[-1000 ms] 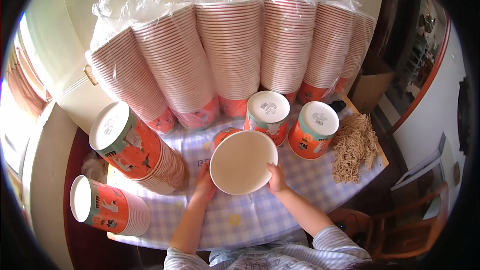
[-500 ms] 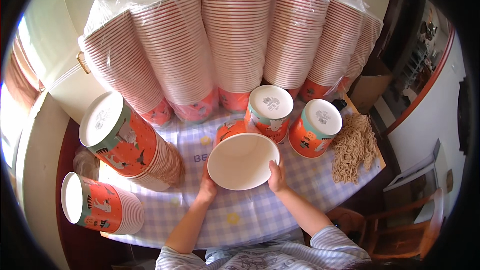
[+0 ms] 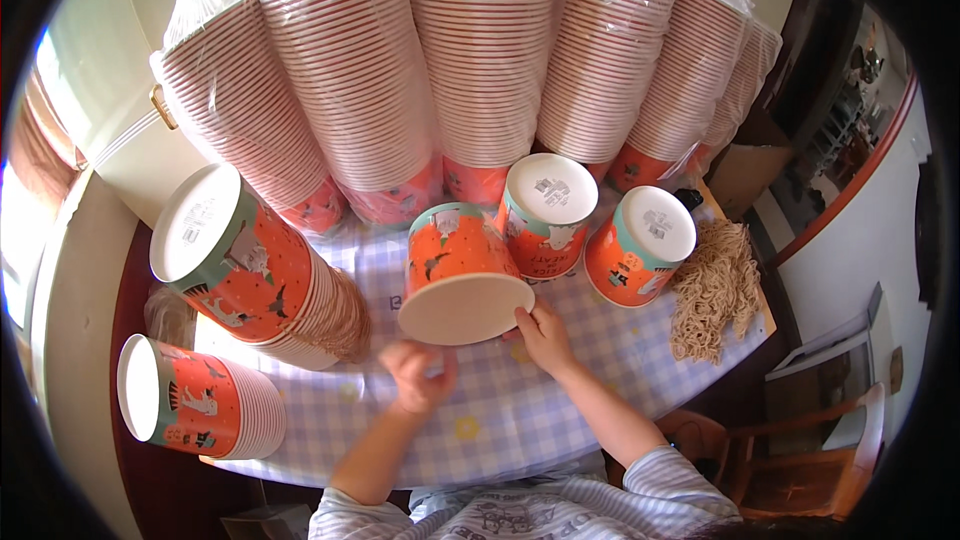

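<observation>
An orange paper bucket with a teal band round its base is tipped in the middle of the table, its wide white mouth towards me. My right hand pinches its rim at the right. Just below the left side of the rim, my left hand is apart from the bucket, its fingers curled and smeared by motion. Beyond and to the right, two more paper buckets, a nearer-centre one and a right-hand one, stand upside down.
Tall nested bucket stacks in clear plastic line the back. At the left are a large upside-down stack and a shorter one. Tan crinkled paper shreds lie at the right on the checked tablecloth. A wooden chair stands lower right.
The bucket has tilted so that its outer side and base show and its mouth points lower. My left hand has let go and moved down towards me; my right hand stays on the rim.
</observation>
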A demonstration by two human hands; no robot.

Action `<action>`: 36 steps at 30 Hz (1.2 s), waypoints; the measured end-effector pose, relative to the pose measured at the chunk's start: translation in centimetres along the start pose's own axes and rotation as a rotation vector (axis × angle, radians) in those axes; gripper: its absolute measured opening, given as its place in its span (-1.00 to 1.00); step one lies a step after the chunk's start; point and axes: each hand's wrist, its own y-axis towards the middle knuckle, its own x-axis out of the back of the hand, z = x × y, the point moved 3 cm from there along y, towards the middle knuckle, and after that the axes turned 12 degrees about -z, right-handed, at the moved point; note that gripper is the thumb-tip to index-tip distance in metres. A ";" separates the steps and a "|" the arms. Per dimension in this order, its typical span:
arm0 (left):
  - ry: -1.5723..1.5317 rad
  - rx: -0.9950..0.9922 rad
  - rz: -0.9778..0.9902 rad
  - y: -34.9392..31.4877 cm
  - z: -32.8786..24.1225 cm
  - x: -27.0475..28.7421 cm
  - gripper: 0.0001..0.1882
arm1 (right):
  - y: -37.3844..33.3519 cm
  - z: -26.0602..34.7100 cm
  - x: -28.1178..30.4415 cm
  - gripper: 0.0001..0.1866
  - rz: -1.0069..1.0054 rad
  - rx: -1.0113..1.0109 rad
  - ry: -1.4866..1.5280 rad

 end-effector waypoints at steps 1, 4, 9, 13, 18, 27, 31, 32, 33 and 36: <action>-0.013 -0.035 0.177 0.1 -0.9 -0.6 -0.56 | -0.2 -0.1 -0.1 -0.67 0.030 -0.002 0.009; 0.035 0.057 0.463 1.3 -2.7 -2.4 -0.71 | -0.6 0.0 -0.3 -0.67 0.004 0.167 -0.033; -0.030 0.196 0.533 -1.0 -0.3 -3.3 -0.69 | -2.4 1.7 -1.6 -0.65 0.033 0.089 0.018; -0.074 0.279 0.443 -0.9 -0.1 -3.1 -0.67 | -3.2 2.0 -2.4 -0.69 0.179 0.005 0.236; -0.262 0.494 0.304 -1.3 0.3 -2.9 -0.73 | -2.9 2.2 -2.1 -0.78 0.069 0.208 -0.064; -0.481 0.616 0.394 -1.4 -0.6 -2.9 -0.73 | -3.1 3.6 -1.8 -0.83 0.017 0.392 -0.177; -0.543 0.659 0.390 -1.7 -0.3 -2.9 -0.73 | -3.3 3.5 -2.0 -0.86 0.000 0.445 -0.178; -0.553 0.663 0.403 -1.7 -0.3 -2.9 -0.73 | -3.4 3.6 -2.0 -0.85 -0.010 0.458 -0.176; -0.563 0.667 0.415 -1.7 -0.3 -2.9 -0.74 | -3.5 3.6 -1.9 -0.85 -0.022 0.471 -0.174; -0.542 0.618 0.438 -1.3 -0.4 -2.9 -0.74 | -3.5 4.0 -1.9 -0.85 -0.053 0.511 -0.182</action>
